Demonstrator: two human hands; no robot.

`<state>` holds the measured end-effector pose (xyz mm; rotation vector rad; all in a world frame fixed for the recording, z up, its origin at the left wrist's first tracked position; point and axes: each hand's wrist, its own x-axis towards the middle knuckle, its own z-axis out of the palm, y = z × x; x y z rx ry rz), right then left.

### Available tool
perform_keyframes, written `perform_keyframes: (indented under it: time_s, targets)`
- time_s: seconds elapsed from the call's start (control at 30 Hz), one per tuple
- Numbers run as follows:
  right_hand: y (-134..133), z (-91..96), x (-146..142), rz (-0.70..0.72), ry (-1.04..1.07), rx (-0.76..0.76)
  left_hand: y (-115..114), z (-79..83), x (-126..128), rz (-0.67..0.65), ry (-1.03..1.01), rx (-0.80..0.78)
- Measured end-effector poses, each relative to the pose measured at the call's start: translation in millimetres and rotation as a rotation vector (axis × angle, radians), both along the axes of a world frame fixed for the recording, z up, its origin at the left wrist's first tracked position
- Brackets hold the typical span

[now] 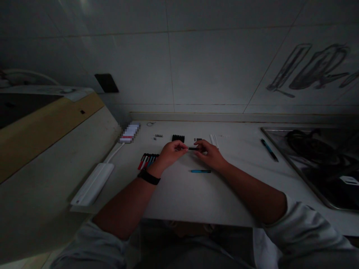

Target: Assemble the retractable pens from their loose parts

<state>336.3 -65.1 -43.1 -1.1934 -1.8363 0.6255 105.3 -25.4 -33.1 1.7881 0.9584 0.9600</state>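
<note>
a pale tiled wall (207,67) rises beyond the blue pen (200,171), which lies crosswise on a light counter (179,201). a bulky cream appliance (56,160) with a tan strip stands well to the blue pen's left, and a gas hob (314,183) is set into the counter well to its right. a white power strip (94,185) lies to the left of the blue pen, its cable running up to a pixelated object (130,132).

the left hand (172,153), a black band (150,177) at its wrist, is just beyond the blue pen and to its left; the right hand (209,153) is just beyond it and to its right. the fingertips of both are pinched narrow, holding a small black tube (193,148) by its two ends.

to the blue pen's left, partly hidden by the left arm, is a row of coloured barrels (147,158), red, white and blue among them. a dark teal pen (269,150) lies slanted to the blue pen's right. farther beyond the blue pen, leftward, sit short black pieces (178,138) in a row; rightward, thin white sticks (213,140). the held tube is directly beyond the blue pen, apart from it. tiny metallic bits (158,136), too small to make out, lie beyond the blue pen, far leftward.
</note>
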Motion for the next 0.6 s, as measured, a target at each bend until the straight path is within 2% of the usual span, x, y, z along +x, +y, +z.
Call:
perform_keyframes:
  time_s: [0.17,0.33,0.6]
  targets:
    - [-0.9,1.5,0.1,-0.005,-0.065,-0.005,1.2,-0.8,-0.3,-0.007,0.014,-0.008]
    - [0.6,-2.6,1.0,0.020,0.000,0.010,1.0,-0.8,-0.2,-0.011,0.018,-0.004]
    - [1.4,-5.7,1.4,0.023,-0.008,0.049,-1.3,2.6,-0.4,-0.010,0.019,-0.006]
